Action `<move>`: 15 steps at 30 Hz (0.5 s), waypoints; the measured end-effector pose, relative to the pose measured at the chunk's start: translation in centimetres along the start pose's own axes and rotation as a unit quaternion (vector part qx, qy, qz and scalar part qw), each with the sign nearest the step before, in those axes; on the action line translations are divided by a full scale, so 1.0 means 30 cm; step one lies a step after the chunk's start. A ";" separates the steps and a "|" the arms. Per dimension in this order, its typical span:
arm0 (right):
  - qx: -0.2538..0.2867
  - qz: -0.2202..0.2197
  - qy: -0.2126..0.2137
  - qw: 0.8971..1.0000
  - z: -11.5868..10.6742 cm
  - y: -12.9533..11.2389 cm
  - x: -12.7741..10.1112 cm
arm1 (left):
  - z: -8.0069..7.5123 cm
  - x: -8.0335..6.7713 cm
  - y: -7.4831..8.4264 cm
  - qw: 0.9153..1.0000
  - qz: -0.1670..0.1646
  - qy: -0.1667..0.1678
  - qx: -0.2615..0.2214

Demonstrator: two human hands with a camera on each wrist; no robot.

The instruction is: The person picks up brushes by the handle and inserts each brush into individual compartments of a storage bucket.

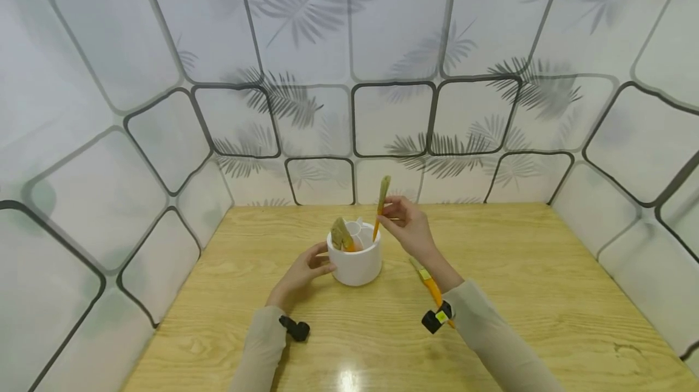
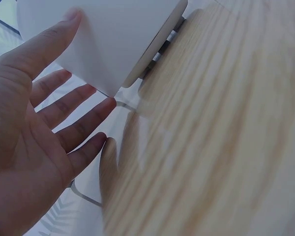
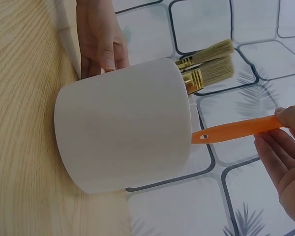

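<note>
A white round container [image 1: 354,269] stands upright on the table. My left hand [image 1: 303,272] rests at its left side. In the left wrist view its thumb lies along the container wall [image 2: 105,39] and the other fingers are loosely extended. Between thumb and fingers, my right hand [image 1: 411,229] pinches a paintbrush with an orange handle [image 3: 231,131]. That brush has its bristles up and its handle end at the container's right rim, partly hidden inside. Two more paintbrushes [image 3: 206,73] lean bristles-up inside the container at the left.
Another orange-handled paintbrush [image 1: 431,286] lies on the wooden table [image 1: 519,270], partly under my right forearm. Inside the container are white dividers [image 1: 355,229]. Patterned wall covering [image 1: 393,119] rises behind the table and at both sides.
</note>
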State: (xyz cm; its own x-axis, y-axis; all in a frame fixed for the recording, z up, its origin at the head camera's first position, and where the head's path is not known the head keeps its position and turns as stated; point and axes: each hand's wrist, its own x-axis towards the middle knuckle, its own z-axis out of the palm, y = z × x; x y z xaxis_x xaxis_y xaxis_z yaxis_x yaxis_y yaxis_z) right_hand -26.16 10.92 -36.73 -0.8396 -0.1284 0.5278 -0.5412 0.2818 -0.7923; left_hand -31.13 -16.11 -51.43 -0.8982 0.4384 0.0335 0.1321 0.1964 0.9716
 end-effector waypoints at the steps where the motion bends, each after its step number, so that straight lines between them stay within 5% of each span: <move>1: 0.001 -0.001 0.000 1.000 0.002 0.003 0.000 | 0.000 0.000 -0.001 1.000 0.000 0.001 0.001; 15: 0.010 0.008 -0.007 1.000 0.021 0.024 -0.003 | -0.001 -0.001 -0.001 1.000 -0.003 0.001 0.005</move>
State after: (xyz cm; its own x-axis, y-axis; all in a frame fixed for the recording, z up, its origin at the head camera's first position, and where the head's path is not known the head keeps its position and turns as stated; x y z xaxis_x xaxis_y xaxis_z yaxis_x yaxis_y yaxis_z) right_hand -26.50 10.54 -37.55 -0.8492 -0.1375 0.5099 -0.5275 0.2654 -0.8070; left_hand -31.11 -16.15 -51.47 -0.9001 0.4348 0.0287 0.1313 0.2077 0.9693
